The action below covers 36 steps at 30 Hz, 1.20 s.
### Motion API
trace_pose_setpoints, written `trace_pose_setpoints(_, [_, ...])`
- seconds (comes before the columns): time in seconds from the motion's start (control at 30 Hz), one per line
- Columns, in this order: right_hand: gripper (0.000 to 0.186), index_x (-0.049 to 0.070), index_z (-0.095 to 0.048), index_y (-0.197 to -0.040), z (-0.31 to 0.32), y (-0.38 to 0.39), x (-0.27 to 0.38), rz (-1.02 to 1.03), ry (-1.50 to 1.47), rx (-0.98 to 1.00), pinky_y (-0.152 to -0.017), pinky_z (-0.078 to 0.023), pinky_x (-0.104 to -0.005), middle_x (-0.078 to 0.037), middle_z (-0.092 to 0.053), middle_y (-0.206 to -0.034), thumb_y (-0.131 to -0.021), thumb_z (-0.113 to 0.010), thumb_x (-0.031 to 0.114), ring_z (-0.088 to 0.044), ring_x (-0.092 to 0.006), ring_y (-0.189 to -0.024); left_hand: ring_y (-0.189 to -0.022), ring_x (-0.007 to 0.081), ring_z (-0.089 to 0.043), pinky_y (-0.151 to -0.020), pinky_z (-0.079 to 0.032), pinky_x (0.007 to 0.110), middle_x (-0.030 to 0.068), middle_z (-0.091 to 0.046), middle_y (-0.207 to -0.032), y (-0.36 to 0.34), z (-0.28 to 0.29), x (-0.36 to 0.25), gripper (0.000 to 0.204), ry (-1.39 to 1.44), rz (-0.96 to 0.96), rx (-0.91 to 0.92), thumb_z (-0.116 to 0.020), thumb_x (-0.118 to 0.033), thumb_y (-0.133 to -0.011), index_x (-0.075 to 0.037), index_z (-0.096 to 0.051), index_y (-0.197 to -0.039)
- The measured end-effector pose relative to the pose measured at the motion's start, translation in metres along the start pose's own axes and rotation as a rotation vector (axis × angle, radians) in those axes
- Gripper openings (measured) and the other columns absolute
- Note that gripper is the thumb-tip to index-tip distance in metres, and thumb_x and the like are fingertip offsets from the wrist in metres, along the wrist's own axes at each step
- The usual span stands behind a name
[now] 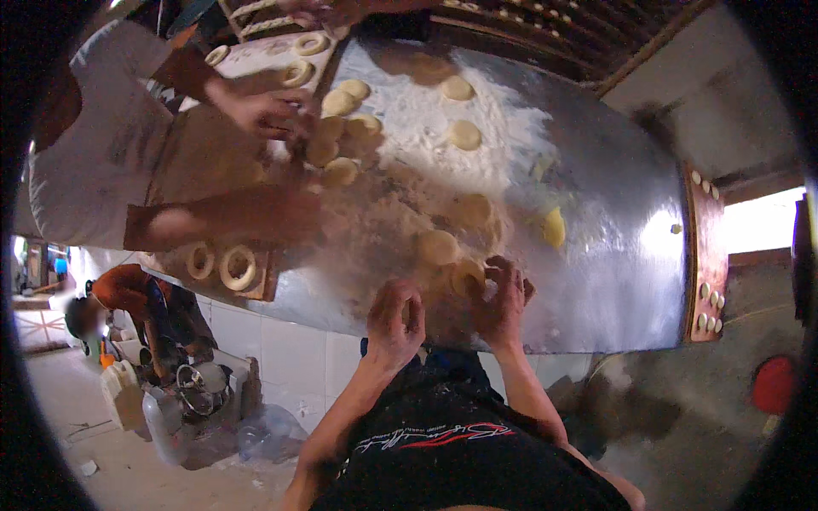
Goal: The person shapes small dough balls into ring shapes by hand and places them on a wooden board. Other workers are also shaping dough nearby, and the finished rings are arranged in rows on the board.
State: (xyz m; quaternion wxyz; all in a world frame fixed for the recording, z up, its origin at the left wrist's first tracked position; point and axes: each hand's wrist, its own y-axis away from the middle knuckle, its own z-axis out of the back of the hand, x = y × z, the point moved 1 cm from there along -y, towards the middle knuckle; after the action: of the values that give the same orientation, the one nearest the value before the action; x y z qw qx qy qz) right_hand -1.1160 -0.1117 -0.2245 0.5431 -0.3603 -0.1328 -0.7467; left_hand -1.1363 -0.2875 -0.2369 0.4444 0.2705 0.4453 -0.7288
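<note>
My left hand (397,322) is at the near edge of the metal table (609,221), its fingers curled in; what they hold, if anything, does not show. To its right, my right hand (503,302) has bent fingers and thumb at the edge of a pale dough piece (466,277), gripping its side. Just beyond it are a flat dough round (436,247) and another dough round (474,209) in shadow. Farther off, a dough round (464,134) and a second dough round (457,88) rest on the white flour (426,157).
At the left a co-worker's hands (271,115) are over several dough rounds (339,104), beside a wooden board (268,277) with dough rings (238,267). A yellow piece (554,228) lies right of centre. A board with small dough pieces (705,291) stands at the right end. Another person (141,294) bends over containers, lower left.
</note>
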Motion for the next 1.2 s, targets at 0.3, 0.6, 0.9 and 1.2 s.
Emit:
trace_pose_setpoints(0.3, [0.034, 0.007, -0.052, -0.103, 0.056, 0.026, -0.070, 0.063, -0.042, -0.151, -0.078, -0.031, -0.0358, -0.003, -0.053, -0.077, -0.076, -0.074, 0.009, -0.049, -0.0182, -0.066, -0.135, 0.0386, -0.033, -0.112, -0.019, 0.053, 0.0155, -0.037, -0.146, -0.009, -0.086, -0.039, 0.047, -0.652, -0.151, 0.379, -0.055, -0.024, -0.089, -0.008, -0.049, -0.132])
trace_pose_setpoints(0.6, [0.020, 0.002, -0.052, -0.103, 0.070, 0.026, -0.070, -0.200, -0.498, 0.101, -0.071, -0.045, -0.0349, -0.006, -0.059, -0.085, -0.087, -0.063, 0.010, -0.054, -0.0182, -0.074, -0.083, 0.0312, -0.058, -0.072, -0.045, 0.041, 0.0138, -0.058, -0.088, -0.028, -0.083, -0.057, 0.021, -0.042, 0.444, 0.321, -0.067, -0.018, -0.084, -0.006, -0.055, -0.097])
trace_pose_setpoints(0.9, [0.028, 0.004, -0.051, -0.109, 0.057, -0.018, -0.007, -0.427, -1.215, 0.439, -0.073, -0.050, -0.0253, -0.004, -0.056, -0.099, -0.087, -0.066, 0.012, -0.057, -0.0114, -0.086, -0.078, 0.0126, -0.054, -0.066, -0.047, 0.027, 0.0020, -0.056, -0.085, -0.056, -0.054, -0.072, 0.043, 0.545, 0.401, 0.096, -0.073, -0.001, -0.070, -0.007, -0.049, -0.105])
trace_pose_setpoints(1.2, [0.040, 0.007, -0.035, -0.104, 0.001, -0.055, 0.044, 0.497, -0.249, -0.005, -0.072, -0.040, -0.0276, -0.004, -0.040, -0.087, -0.074, -0.055, -0.011, -0.042, -0.0146, -0.078, -0.081, 0.0313, -0.064, -0.069, -0.050, 0.039, 0.0192, -0.061, -0.097, -0.121, 0.015, -0.033, 0.088, 0.055, 0.010, 0.215, -0.073, -0.008, -0.069, -0.013, -0.025, -0.142])
